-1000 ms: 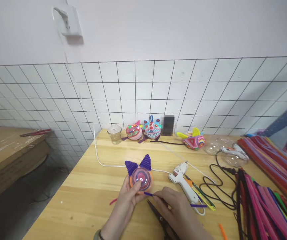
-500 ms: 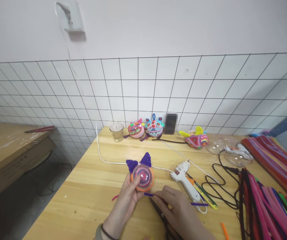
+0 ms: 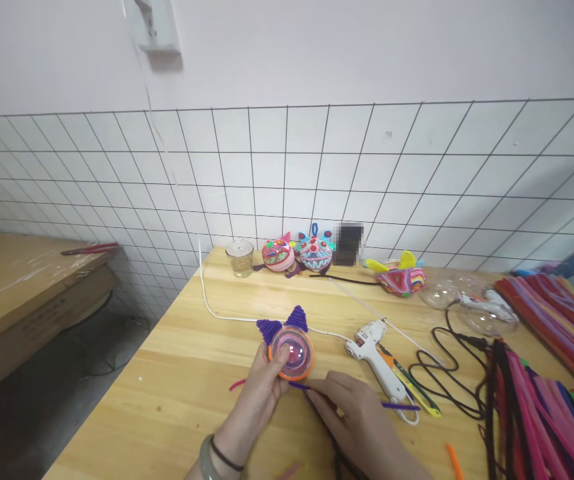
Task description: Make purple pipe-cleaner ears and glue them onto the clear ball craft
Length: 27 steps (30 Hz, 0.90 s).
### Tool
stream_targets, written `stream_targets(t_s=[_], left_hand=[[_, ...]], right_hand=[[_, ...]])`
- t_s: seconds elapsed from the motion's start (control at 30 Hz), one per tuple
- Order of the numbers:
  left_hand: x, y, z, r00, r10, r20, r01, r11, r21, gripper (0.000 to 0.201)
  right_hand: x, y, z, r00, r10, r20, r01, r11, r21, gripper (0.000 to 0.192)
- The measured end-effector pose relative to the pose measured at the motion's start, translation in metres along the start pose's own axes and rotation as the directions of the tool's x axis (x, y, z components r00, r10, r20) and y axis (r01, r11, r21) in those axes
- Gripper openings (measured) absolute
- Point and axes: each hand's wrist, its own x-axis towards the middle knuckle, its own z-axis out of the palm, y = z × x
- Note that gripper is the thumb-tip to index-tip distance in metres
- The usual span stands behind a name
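Observation:
My left hand [image 3: 265, 378] is closed around a round clear plastic ball [image 3: 297, 347] lined with coloured rings and edged in orange. Two purple ears [image 3: 297, 319] of coiled pipe cleaner stick up from its top. My right hand [image 3: 347, 407] pinches a purple pipe cleaner [image 3: 401, 406], whose short end reaches the lower edge of the ball near my left fingers. Whether that end touches the ball I cannot tell. Partly hidden under my right hand is a dark, long object. A white glue gun [image 3: 379, 360] lies to the right of my hands.
Finished craft balls [image 3: 315, 252] and a glass cup [image 3: 240, 259] stand along the wall. Bundles of coloured pipe cleaners [image 3: 531, 407] fill the right side. A black cable [image 3: 447, 383] loops beside scissors-like yellow and green tools [image 3: 419, 390]. A white cord [image 3: 227, 317] crosses the table.
The view has shifted slightly, so the table things appear a little further right. Both hands keep their holds, with the purple pipe cleaner's end still at the ball's lower edge.

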Motion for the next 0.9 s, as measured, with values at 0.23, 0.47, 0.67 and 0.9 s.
stream_targets(t_s=[0.23,0.47,0.67,0.9], left_hand=[[-0.001,0.0,0.005,1.0,-0.006,-0.026,0.006,1.0,0.01,0.053],[-0.007,0.0,0.009,1.0,0.012,0.007,-0.013,0.997,0.07,0.055],[-0.01,0.0,0.011,0.999,-0.017,0.041,0.012,0.991,0.13,0.058],[-0.014,0.006,0.012,0.982,-0.067,0.174,0.05,0.994,0.1,0.046]], right_hand=[[-0.002,0.002,0.002,1.0,-0.001,0.024,0.001,1.0,-0.003,0.02],[0.002,-0.004,0.0,0.997,-0.068,-0.037,0.065,0.996,-0.053,0.021],[0.005,-0.007,0.001,0.992,-0.097,-0.082,0.09,0.993,-0.083,0.019],[0.005,-0.003,-0.001,0.994,-0.074,-0.081,0.067,0.995,-0.08,0.017]])
